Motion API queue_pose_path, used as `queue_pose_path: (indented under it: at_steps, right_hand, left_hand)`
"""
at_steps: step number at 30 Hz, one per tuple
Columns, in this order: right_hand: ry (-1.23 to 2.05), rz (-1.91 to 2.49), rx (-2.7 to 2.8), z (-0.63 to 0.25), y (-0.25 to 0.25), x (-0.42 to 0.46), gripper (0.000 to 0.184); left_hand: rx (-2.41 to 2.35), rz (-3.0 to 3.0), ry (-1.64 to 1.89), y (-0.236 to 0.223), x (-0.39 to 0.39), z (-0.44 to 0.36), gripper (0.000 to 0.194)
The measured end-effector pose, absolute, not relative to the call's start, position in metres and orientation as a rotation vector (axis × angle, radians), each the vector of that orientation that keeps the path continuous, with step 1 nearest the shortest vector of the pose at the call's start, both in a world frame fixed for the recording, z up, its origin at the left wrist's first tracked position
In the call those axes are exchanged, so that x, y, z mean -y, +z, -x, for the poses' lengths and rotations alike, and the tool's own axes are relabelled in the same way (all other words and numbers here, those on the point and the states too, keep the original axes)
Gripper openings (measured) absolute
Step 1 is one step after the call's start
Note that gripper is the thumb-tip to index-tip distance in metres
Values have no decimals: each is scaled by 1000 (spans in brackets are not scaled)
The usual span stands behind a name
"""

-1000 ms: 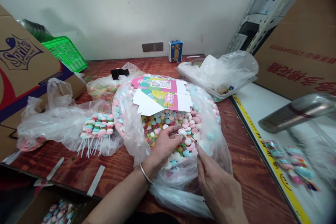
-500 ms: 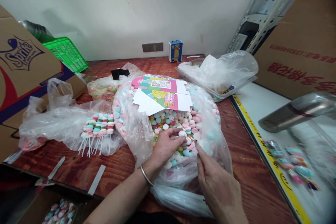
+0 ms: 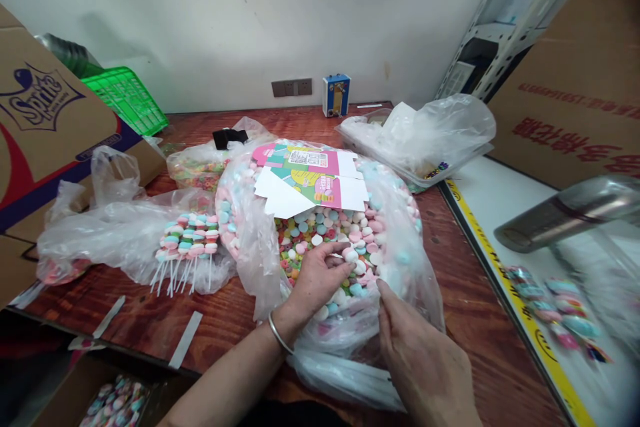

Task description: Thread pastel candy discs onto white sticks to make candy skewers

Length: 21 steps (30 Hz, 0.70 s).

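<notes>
Between the thumb and index finger of my left hand (image 3: 316, 280) is a small round white marshmallow (image 3: 350, 255). My right hand (image 3: 427, 350) is closed just to the right, its fingertips near the candies; whatever it may pinch is hidden. Both hands are over a large open plastic bag (image 3: 267, 247) full of pink, blue and white marshmallows (image 3: 371, 227), with small colourful ring candies (image 3: 290, 250) among them. A flat printed carton (image 3: 320, 173) lies across the bag's far part. To the left, a bunch of marshmallow skewers (image 3: 190, 237) on white sticks rests on clear plastic.
A Sprite carton (image 3: 55, 127) and a green basket (image 3: 125, 100) stand at left. A plastic tub with a bag (image 3: 425, 137) sits at back right. On the white surface at right are a steel flask (image 3: 565, 213) and wrapped candy skewers (image 3: 555, 307). An open box of candies (image 3: 65, 390) is below left.
My right hand has shifted slightly right and down, a little farther from my left. My left hand keeps its pinch on the marshmallow almost in place.
</notes>
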State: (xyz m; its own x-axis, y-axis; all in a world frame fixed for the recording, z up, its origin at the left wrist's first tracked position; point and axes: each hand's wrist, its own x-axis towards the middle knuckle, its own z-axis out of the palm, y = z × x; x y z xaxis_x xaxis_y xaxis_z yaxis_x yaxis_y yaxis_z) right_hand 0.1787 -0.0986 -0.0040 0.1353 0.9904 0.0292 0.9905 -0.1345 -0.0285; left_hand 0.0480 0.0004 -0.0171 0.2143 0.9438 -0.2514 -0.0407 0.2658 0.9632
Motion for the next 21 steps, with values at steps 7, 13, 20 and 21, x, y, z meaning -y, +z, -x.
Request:
queue_pose_path:
  at_steps: [7, 13, 20, 21]
  right_hand:
    - [43, 2354, 2052, -176, 2, 99, 39]
    - [55, 2424, 2062, -166, 11, 95, 34]
    - [22, 2384, 2067, -165, 3, 94, 36]
    - [21, 2381, 2057, -165, 1, 94, 36]
  left_hand:
    - [-1121, -1090, 931, -20, -1, -49, 33]
    - [-1039, -1202, 1013, -28, 4, -53, 29]
    - [-1060, -1275, 981, -25, 10, -54, 26]
    - [-1053, -1287, 980, -25, 12, -54, 26]
